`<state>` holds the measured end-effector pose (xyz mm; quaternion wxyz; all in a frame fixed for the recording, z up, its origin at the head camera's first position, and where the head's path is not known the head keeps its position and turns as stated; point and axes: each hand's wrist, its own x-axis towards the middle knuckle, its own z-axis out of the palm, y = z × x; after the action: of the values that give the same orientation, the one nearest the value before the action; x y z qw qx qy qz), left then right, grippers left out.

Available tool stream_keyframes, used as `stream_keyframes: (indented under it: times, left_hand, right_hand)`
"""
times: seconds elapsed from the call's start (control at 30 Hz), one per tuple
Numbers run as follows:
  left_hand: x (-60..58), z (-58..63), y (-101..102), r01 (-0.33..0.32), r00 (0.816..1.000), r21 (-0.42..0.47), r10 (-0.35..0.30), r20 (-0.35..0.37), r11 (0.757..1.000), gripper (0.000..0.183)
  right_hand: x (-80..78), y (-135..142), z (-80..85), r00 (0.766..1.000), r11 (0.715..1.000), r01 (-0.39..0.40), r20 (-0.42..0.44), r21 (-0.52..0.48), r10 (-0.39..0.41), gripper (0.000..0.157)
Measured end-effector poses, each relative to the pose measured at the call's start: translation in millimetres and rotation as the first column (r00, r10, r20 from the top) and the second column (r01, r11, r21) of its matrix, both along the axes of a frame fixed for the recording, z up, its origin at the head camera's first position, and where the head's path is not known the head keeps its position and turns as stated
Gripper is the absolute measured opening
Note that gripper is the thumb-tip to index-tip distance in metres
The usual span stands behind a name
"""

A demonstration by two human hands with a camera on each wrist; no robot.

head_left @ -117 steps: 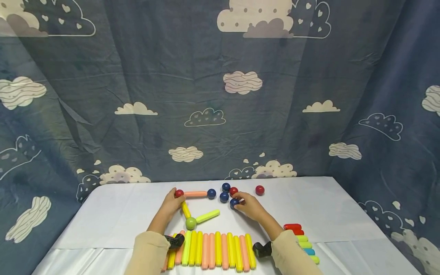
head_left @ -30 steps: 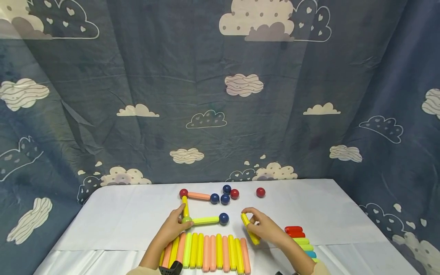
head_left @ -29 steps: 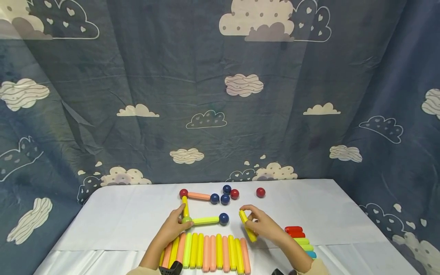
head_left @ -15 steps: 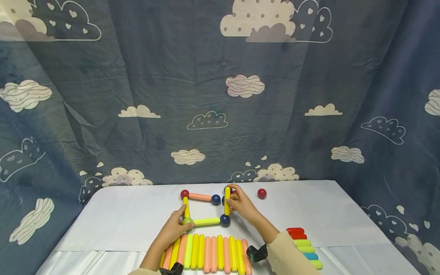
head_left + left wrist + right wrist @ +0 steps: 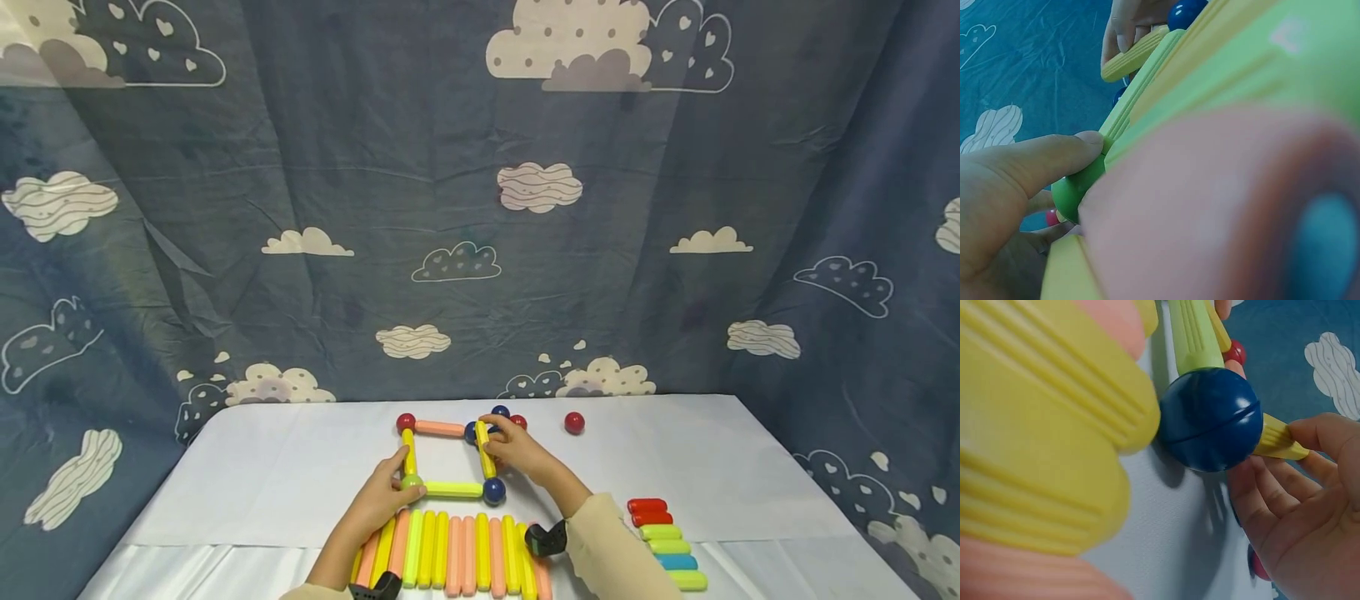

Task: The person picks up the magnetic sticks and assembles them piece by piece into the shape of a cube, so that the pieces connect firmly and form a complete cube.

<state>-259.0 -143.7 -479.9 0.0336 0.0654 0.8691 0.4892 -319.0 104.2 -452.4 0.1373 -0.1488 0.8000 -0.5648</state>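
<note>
My left hand [image 5: 378, 492] grips the green ball [image 5: 412, 481], its thumb over the joint with the lime stick [image 5: 453, 490]. A yellow stick [image 5: 408, 450] runs back from that ball to a red ball [image 5: 406, 423], where a salmon stick [image 5: 440, 428] leads to a blue ball [image 5: 470, 432]. Between thumb and fingers, my right hand [image 5: 521, 450] pinches another yellow stick [image 5: 483, 450]. Its near end meets the front blue ball [image 5: 494, 491], also large in the right wrist view. The far end is close beside the back blue ball; whether they touch, I cannot tell.
A row of yellow, salmon and lime sticks [image 5: 453, 554] lies along the front. Red, lime and blue sticks [image 5: 667, 546] are stacked in a column at right. Behind my right hand sit loose blue [image 5: 500, 412] and red balls [image 5: 518, 422]; another red ball [image 5: 574, 423] lies farther right.
The right hand brought the yellow stick left from beside the row to the front blue ball, then swung its far end left toward the back blue ball. The left hand stayed on the green ball.
</note>
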Motion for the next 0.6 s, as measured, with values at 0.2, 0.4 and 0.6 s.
stream_keyframes:
  times: [0.2, 0.4, 0.6]
  left_hand:
    - [-1.1, -0.5, -0.2, -0.002, 1.0, 0.006, 0.002, -0.001, 1.0, 0.077]
    - [0.0, -0.2, -1.0, 0.005, 1.0, 0.025, -0.005, 0.006, 1.0, 0.077]
    - [0.9, -0.1, -1.2, 0.033, 0.999, 0.101, -0.034, 0.01, 0.994, 0.078]
  right_hand:
    - [-2.3, -2.9, -3.4, 1.0, 0.999, 0.027, 0.007, 0.019, -0.027, 0.044]
    - [-2.7, -2.7, -7.4, 0.998, 0.998, 0.057, 0.021, 0.029, -0.058, 0.052]
    - [-2.7, -1.4, -9.3, 0.997, 0.997, 0.073, 0.033, -0.014, -0.072, 0.064]
